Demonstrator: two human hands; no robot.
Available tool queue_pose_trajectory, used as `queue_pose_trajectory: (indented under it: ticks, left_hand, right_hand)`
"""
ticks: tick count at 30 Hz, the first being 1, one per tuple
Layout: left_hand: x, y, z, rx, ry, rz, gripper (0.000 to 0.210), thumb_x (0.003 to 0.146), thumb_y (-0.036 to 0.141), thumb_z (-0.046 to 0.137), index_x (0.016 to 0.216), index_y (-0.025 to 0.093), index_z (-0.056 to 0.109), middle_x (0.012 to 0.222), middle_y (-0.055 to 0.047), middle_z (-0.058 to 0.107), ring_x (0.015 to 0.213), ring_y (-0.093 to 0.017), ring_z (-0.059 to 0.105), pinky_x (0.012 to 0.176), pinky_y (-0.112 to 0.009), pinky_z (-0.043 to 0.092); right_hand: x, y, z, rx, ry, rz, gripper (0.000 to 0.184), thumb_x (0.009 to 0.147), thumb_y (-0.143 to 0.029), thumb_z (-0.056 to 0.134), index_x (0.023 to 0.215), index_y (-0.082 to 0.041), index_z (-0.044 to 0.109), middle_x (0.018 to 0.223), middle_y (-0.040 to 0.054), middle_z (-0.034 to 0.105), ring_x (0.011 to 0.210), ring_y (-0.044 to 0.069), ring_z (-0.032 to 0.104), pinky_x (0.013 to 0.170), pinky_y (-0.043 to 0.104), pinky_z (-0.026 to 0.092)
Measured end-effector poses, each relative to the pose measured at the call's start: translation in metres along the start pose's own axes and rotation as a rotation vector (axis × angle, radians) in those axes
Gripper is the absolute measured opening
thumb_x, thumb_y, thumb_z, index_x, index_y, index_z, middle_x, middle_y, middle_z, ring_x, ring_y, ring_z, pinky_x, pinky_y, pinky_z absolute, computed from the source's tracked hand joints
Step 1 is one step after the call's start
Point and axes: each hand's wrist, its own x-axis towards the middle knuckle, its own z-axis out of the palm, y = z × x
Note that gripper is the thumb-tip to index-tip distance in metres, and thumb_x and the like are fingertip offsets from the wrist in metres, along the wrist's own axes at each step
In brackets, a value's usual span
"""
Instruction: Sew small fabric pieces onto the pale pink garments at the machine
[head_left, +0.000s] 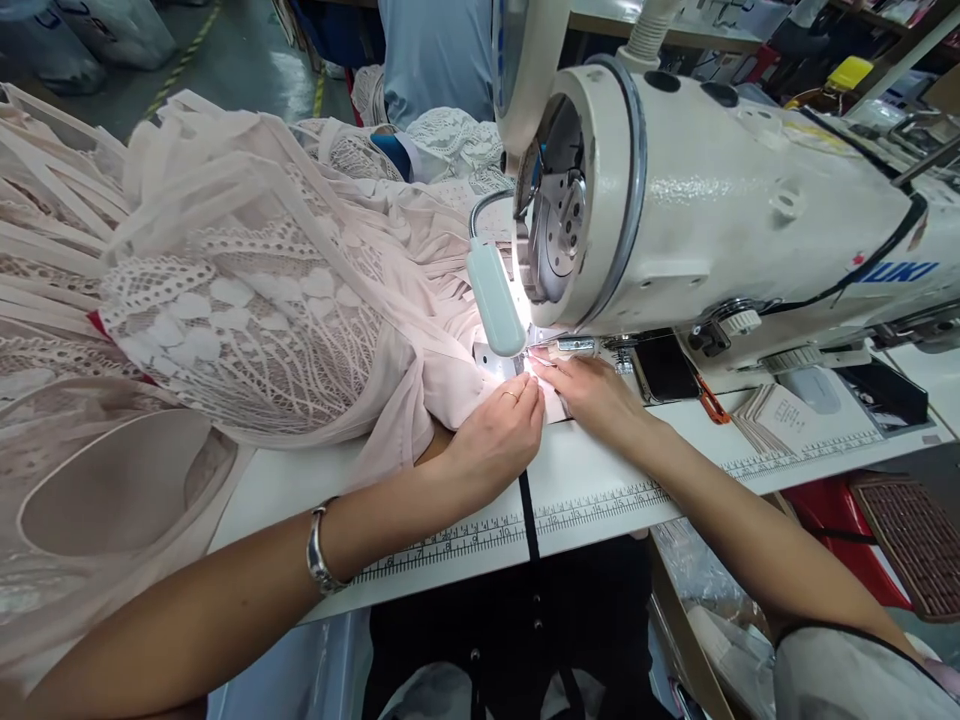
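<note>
Under the lamp (496, 298) of a white sewing machine (720, 190), both my hands meet close to the needle area. My left hand (501, 425), with a ring and a silver bracelet on its arm, pinches pale pink fabric (450, 385) at the front of the presser foot. Beside it, my right hand (592, 388) rests with its fingertips at the foot, pressed on the same cloth; the exact edge under them is lost in glare. A large heap of pale pink lace garments (277, 300) spreads to the left from the cloth.
On the table (450, 548), which has printed ruler marks, a phone (666, 366), an orange-handled tool (712, 400) and paper labels (780, 415) lie right of my hands. A black strip (529, 515) hangs over the front edge. A person in blue (436, 60) is behind the heap.
</note>
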Motion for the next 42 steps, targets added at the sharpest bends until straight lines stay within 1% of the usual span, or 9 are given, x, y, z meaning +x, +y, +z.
queue_pose_trajectory:
  ticks: [4,9,12,18,22,27,30,36,42]
  left_hand:
    - [-0.001,-0.002,-0.004,0.008,-0.035,0.023,0.040,0.096,-0.006,0.034,0.125,-0.007,0.061,0.124,-0.023,0.071,0.119,-0.024,0.069,0.111,-0.036,0.050]
    - [0.000,-0.004,-0.005,-0.019,-0.066,0.020,0.042,0.096,-0.005,0.032,0.128,-0.005,0.060,0.128,-0.023,0.070,0.123,-0.025,0.068,0.111,-0.039,0.053]
    - [0.000,-0.005,-0.004,-0.013,-0.048,0.030,0.042,0.095,-0.006,0.032,0.127,-0.006,0.060,0.128,-0.024,0.070,0.122,-0.026,0.068,0.110,-0.040,0.054]
    - [0.000,-0.007,-0.001,0.003,-0.015,0.029,0.041,0.095,-0.008,0.032,0.122,-0.006,0.062,0.121,-0.022,0.073,0.116,-0.024,0.071,0.108,-0.036,0.054]
    - [0.002,-0.007,0.000,-0.021,-0.055,-0.008,0.041,0.095,-0.008,0.031,0.119,-0.002,0.064,0.120,-0.021,0.073,0.116,-0.023,0.071,0.108,-0.037,0.054]
    - [0.002,-0.009,0.002,-0.086,-0.086,-0.017,0.044,0.094,-0.008,0.031,0.127,-0.003,0.059,0.124,-0.022,0.071,0.120,-0.023,0.069,0.109,-0.038,0.053]
    - [0.002,-0.011,0.005,-0.062,-0.062,-0.019,0.043,0.094,-0.008,0.030,0.125,-0.004,0.059,0.120,-0.022,0.072,0.116,-0.024,0.070,0.106,-0.037,0.055]
    - [0.002,-0.012,0.010,-0.070,-0.018,-0.040,0.040,0.096,-0.004,0.030,0.123,-0.003,0.060,0.115,-0.022,0.072,0.111,-0.026,0.070,0.098,-0.040,0.057]
    - [0.003,-0.014,0.010,-0.169,-0.029,-0.076,0.039,0.099,-0.002,0.030,0.125,-0.002,0.059,0.118,-0.023,0.071,0.112,-0.027,0.068,0.100,-0.044,0.056]
  right_hand:
    - [0.002,-0.004,0.001,0.072,-0.035,0.058,0.046,0.100,-0.019,0.040,0.143,-0.023,0.056,0.138,0.0105,0.065,0.120,0.031,0.061,0.091,0.045,0.055]
    - [0.004,-0.005,0.004,0.118,-0.060,0.069,0.042,0.101,-0.018,0.034,0.134,-0.023,0.060,0.140,0.0091,0.063,0.126,0.030,0.057,0.096,0.046,0.052]
    - [0.005,-0.006,0.001,0.110,-0.089,0.063,0.043,0.100,-0.016,0.032,0.131,-0.020,0.061,0.141,0.0111,0.062,0.123,0.030,0.058,0.094,0.047,0.051]
    - [0.005,-0.010,-0.006,0.082,-0.121,0.095,0.045,0.098,-0.016,0.030,0.130,-0.020,0.062,0.135,0.0120,0.065,0.104,0.029,0.061,0.087,0.046,0.049]
    - [0.006,-0.011,-0.008,0.114,-0.124,0.106,0.044,0.098,-0.017,0.031,0.129,-0.020,0.062,0.136,0.0115,0.065,0.108,0.029,0.061,0.088,0.045,0.049]
    - [0.006,-0.013,-0.015,0.179,-0.147,0.137,0.045,0.100,-0.020,0.031,0.134,-0.021,0.060,0.142,0.0113,0.061,0.111,0.029,0.062,0.093,0.046,0.048]
    - [0.007,-0.015,-0.017,0.178,-0.179,0.156,0.047,0.099,-0.018,0.029,0.136,-0.020,0.059,0.143,0.0119,0.061,0.111,0.030,0.062,0.095,0.048,0.047]
    - [0.008,-0.013,-0.014,0.156,-0.142,0.131,0.045,0.100,-0.019,0.029,0.131,-0.022,0.062,0.130,0.0106,0.068,0.103,0.028,0.064,0.093,0.046,0.048]
    - [0.008,-0.009,-0.009,0.115,-0.116,0.114,0.045,0.098,-0.016,0.032,0.131,-0.022,0.063,0.123,0.0113,0.070,0.099,0.029,0.065,0.088,0.045,0.049]
